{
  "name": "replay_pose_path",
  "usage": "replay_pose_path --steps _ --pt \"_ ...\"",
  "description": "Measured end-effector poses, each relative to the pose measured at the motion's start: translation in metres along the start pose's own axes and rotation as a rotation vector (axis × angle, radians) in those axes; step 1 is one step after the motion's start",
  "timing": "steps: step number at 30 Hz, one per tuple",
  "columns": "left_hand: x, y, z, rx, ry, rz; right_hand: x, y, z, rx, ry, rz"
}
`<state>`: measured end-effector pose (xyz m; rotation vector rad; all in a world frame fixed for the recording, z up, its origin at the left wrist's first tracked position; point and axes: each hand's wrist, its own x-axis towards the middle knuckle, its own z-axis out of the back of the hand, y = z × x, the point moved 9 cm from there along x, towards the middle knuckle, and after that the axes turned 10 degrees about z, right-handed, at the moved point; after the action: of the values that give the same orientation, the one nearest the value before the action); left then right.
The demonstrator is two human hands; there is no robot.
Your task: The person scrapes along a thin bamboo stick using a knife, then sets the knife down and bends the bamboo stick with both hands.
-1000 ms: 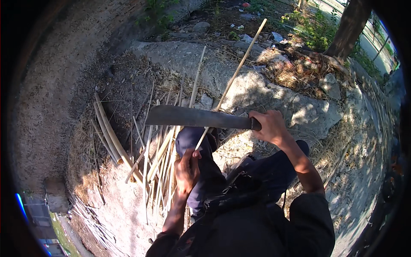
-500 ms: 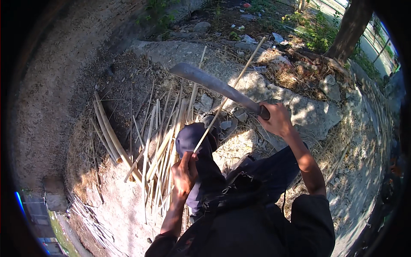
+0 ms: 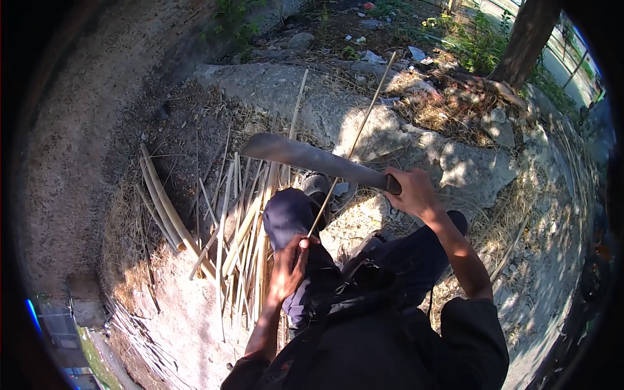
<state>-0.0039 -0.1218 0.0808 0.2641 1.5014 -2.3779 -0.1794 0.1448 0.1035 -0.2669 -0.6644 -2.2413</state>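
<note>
My left hand [image 3: 286,265] is closed round the lower end of a thin bamboo strip [image 3: 370,114], close to my left knee. The strip slants up and away to the right. My right hand [image 3: 413,194] grips the handle of a machete [image 3: 312,156], its long dark blade pointing left. Blade and strip cross in the picture in front of my knees; whether they touch, I cannot tell. Many split bamboo strips [image 3: 237,244] lie heaped on the ground left of my leg.
Thicker bamboo poles [image 3: 168,208] lie at the left of the heap. A large flat rock [image 3: 468,172] spreads beyond my feet. A tree trunk [image 3: 528,45] rises at the far right, and an earthen wall [image 3: 84,156] stands at the left.
The machete has come down and nearer, its blade now lower along the strip. My left hand has shifted slightly right, bringing the strip's lower end with it.
</note>
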Motion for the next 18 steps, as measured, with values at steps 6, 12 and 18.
replay_pose_path --steps 6,12,18 --pt "-0.009 -0.02 0.005 0.091 -0.169 -0.184 -0.005 0.007 -0.018 -0.017 0.056 0.038" --pt "-0.008 -0.008 0.01 0.114 -0.22 -0.151 -0.001 0.006 -0.002 -0.022 -0.016 0.032" --pt "-0.007 -0.007 0.005 0.033 -0.078 -0.093 0.004 0.01 -0.001 0.045 0.074 0.019"
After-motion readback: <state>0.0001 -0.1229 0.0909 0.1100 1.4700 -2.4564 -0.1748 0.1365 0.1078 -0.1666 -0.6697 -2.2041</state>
